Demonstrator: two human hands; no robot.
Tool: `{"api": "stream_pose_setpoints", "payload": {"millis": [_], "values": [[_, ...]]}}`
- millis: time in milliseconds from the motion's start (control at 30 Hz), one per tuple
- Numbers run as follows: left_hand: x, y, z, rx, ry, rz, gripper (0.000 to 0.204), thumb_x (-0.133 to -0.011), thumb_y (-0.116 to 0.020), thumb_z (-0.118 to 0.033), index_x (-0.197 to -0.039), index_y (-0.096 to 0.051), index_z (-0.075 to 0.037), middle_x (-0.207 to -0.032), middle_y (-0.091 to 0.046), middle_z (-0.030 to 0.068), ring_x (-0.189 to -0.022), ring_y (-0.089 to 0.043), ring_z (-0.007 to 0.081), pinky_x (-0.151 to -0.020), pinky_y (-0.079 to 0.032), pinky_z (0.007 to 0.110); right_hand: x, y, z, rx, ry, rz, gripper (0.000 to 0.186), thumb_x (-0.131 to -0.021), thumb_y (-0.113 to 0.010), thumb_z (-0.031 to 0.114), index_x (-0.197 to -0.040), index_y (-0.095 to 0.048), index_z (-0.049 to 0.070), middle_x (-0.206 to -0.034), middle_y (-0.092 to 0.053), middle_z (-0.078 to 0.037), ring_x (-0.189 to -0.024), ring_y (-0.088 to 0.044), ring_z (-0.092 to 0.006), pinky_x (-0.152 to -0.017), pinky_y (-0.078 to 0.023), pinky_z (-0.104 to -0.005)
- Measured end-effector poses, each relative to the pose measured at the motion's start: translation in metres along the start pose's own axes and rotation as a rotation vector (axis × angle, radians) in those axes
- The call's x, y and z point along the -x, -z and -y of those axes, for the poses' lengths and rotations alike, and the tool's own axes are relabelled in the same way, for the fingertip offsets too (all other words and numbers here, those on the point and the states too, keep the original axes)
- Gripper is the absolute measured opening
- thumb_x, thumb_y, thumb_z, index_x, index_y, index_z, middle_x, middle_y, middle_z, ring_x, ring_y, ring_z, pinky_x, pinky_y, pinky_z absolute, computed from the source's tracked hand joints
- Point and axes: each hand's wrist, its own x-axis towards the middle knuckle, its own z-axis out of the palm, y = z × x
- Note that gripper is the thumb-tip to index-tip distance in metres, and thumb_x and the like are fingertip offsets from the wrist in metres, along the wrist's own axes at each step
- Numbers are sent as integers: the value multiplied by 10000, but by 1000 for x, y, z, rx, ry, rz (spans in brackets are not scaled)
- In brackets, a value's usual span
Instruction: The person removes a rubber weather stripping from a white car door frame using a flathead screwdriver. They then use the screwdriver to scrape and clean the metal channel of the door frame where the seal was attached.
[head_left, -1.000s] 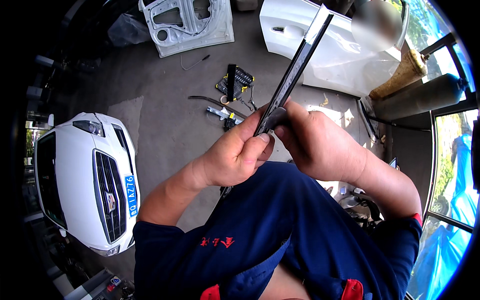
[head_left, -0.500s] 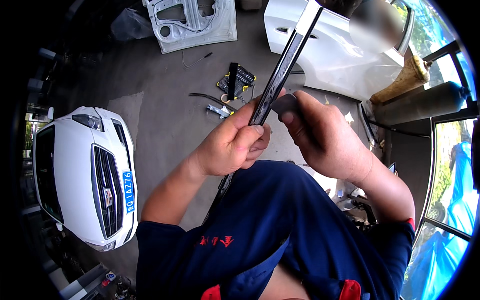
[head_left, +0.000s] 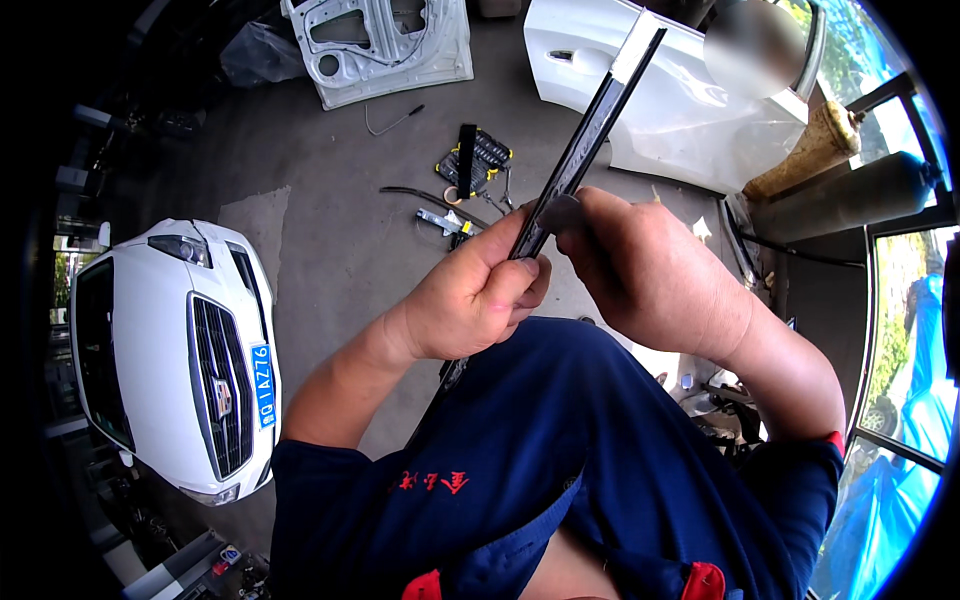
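A long, narrow black trim strip (head_left: 585, 130) slants across the view, its far end pale and shiny. My left hand (head_left: 460, 300) is closed around it, thumb on top, and the strip's lower part runs down past the wrist toward my trouser leg. Pinched between the fingers and thumb of my right hand (head_left: 665, 270) is a small, dark, flat piece (head_left: 564, 213); its exact kind I cannot make out. That piece lies against or just over the strip's right edge, a little above my left thumb.
A white car (head_left: 160, 350) stands at the left. White door panels (head_left: 395, 80) (head_left: 660, 120) lie ahead. On the floor are an open tool case (head_left: 485, 160), a tape roll (head_left: 451, 195) and a black hose (head_left: 425, 193). Gas cylinders (head_left: 845, 200) lean at the right; a person is behind the right panel.
My right hand has shifted slightly left and down, bringing the dark flat piece to the strip. The strip's far end has swung a little to the right.
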Motion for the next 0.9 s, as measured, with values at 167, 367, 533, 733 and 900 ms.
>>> {"api": "stream_pose_setpoints", "payload": {"millis": [167,367,533,733,900], "values": [[2,-2,0,9,49,-46,596,-1004,-321,-40,-1556,-298,-264,-720,-379,-13,-561,-309,56,-478,-292,207,-1,1,-1,-6,2,64,171,-938,-594,130,-928,-542,-32,-739,-638,-277,-758,-637,-490,-658,-513,-537],[3,3,4,55,62,-8,542,-1013,-334,-23,-1532,-350,-180,-712,-396,-42,-586,-342,46,-501,-338,203,-1,5,5,-26,-46,145,175,-938,-590,130,-955,-559,-41,-764,-648,-277,-793,-641,-488,-680,-517,-527],[4,1,-7,1,8,-24,591,-1012,-314,-11,-1569,-325,-208,-689,-389,-49,-565,-329,41,-479,-317,197,-1,-2,3,-108,-1,112,192,-944,-572,122,-972,-554,-66,-781,-650,-284,-807,-642,-489,-686,-515,-524],[4,1,-3,59,6,-31,616,-1005,-297,11,-1588,-305,-187,-788,-443,-42,-602,-347,34,-518,-341,194,-3,-9,7,-190,-37,87,227,-967,-553,153,-987,-551,-72,-801,-653,-291,-829,-642,-489,-708,-516,-521],[1,-1,2,-141,-55,-83,626,-991,-310,32,-1587,-285,-159,-866,-466,-23,-659,-378,33,-571,-364,198,-7,-18,-3,-169,-32,49,276,-977,-579,222,-988,-559,-53,-784,-654,-283,-807,-644,-482,-697,-516,-514]]}}
